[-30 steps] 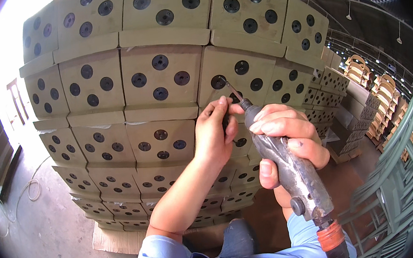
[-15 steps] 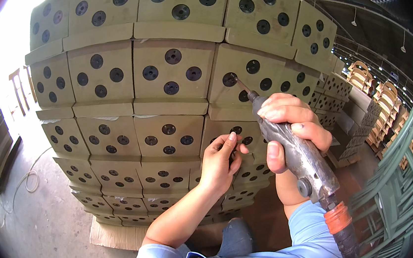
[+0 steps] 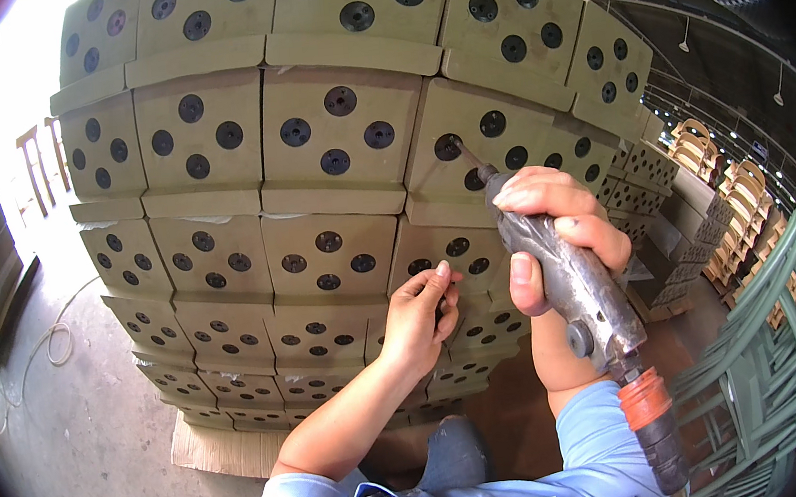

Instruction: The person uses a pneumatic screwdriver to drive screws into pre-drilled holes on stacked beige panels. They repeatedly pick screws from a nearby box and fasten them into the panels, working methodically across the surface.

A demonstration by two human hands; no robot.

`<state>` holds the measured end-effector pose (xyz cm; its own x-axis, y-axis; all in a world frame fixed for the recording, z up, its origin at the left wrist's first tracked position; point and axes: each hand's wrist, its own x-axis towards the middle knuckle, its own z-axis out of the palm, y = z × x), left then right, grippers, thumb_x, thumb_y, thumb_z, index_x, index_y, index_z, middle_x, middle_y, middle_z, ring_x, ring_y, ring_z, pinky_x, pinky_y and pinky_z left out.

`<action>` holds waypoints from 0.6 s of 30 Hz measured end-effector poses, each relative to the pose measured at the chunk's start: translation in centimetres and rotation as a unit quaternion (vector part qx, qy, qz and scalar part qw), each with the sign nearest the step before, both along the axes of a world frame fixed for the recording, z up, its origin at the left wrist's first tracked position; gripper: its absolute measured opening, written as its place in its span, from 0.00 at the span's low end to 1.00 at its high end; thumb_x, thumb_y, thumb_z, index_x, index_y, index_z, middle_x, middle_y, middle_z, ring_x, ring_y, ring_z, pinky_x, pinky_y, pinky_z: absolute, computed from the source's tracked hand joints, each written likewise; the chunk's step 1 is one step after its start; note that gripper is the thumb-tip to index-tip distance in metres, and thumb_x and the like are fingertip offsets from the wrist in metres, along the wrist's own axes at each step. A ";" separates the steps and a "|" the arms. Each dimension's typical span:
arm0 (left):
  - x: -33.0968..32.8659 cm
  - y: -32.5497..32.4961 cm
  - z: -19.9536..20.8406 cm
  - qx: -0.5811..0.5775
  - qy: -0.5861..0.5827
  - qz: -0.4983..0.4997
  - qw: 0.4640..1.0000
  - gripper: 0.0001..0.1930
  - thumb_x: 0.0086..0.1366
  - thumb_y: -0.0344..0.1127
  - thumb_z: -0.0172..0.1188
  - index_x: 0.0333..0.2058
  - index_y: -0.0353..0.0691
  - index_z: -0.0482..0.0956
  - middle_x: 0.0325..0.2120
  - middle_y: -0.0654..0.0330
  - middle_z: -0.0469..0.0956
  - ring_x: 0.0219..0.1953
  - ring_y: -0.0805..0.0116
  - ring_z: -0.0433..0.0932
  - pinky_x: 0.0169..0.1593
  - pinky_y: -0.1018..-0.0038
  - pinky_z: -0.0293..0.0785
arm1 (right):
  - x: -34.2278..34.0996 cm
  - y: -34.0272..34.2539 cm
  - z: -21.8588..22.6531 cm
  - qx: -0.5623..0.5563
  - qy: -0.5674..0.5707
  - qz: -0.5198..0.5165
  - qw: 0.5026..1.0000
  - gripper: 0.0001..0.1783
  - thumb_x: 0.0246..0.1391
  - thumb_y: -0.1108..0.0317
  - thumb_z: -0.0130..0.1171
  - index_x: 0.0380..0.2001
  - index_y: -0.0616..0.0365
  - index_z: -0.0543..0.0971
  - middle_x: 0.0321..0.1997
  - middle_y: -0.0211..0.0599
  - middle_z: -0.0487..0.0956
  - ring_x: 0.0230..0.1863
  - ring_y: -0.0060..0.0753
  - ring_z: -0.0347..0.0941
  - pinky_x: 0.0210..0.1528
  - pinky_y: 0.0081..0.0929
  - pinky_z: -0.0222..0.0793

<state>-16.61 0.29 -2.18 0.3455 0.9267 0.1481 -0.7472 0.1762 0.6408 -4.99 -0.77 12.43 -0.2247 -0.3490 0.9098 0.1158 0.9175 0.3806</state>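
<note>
Driver (image 3: 582, 290) squeezed in my right hand (image 3: 590, 225) likely screws a black disc (image 3: 446, 147); next, press steady. Left hand (image 3: 413, 324) hugs something dark (image 3: 441, 313).

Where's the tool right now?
In the head view, right of centre: the right hand grips the tool, its bit at a black disc.

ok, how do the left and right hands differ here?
The right hand wraps a power tool; the left hand curls around a dark item, mostly hidden. The right hand sits higher in the picture, the left hand lower. Shared: both are bare, with light blue sleeves further down the arms.
</note>
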 end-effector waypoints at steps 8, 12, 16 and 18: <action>-0.2 0.4 -1.3 -0.039 -0.003 -0.007 0.999 0.17 0.77 0.45 0.49 0.43 0.33 0.73 0.26 0.62 0.70 0.16 0.76 0.60 0.17 0.79 0.49 | 0.9 0.8 0.4 0.043 -0.058 -0.025 0.997 0.26 0.49 0.66 0.67 0.46 0.54 0.62 0.37 0.48 0.80 0.32 0.47 0.81 0.36 0.45 0.82; -0.1 0.5 -1.9 -0.064 -0.018 -0.012 0.998 0.15 0.77 0.41 0.47 0.42 0.32 0.72 0.26 0.61 0.70 0.16 0.75 0.61 0.17 0.79 0.50 | 0.6 1.3 0.4 0.044 -0.029 0.000 0.999 0.24 0.49 0.67 0.67 0.42 0.55 0.62 0.35 0.47 0.80 0.32 0.49 0.81 0.35 0.45 0.82; 0.0 0.5 -2.2 -0.073 -0.022 -0.010 0.997 0.15 0.76 0.40 0.47 0.43 0.31 0.71 0.26 0.60 0.70 0.17 0.75 0.62 0.17 0.78 0.50 | 0.8 1.4 0.5 0.053 -0.072 -0.020 0.996 0.27 0.49 0.66 0.68 0.46 0.55 0.62 0.37 0.49 0.80 0.33 0.49 0.81 0.35 0.46 0.82; 0.0 0.6 -2.4 -0.068 -0.019 -0.011 0.997 0.15 0.76 0.40 0.46 0.44 0.31 0.70 0.26 0.60 0.70 0.18 0.74 0.62 0.18 0.78 0.50 | 0.8 1.4 0.2 0.046 -0.058 -0.013 0.997 0.27 0.49 0.66 0.67 0.45 0.55 0.62 0.38 0.49 0.80 0.33 0.50 0.81 0.36 0.45 0.82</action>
<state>-16.63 0.91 -4.61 0.3632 0.9311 0.0352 -0.7649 0.2764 0.5818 -4.20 0.68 12.66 -0.3361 -0.4223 0.8419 0.0896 0.8755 0.4749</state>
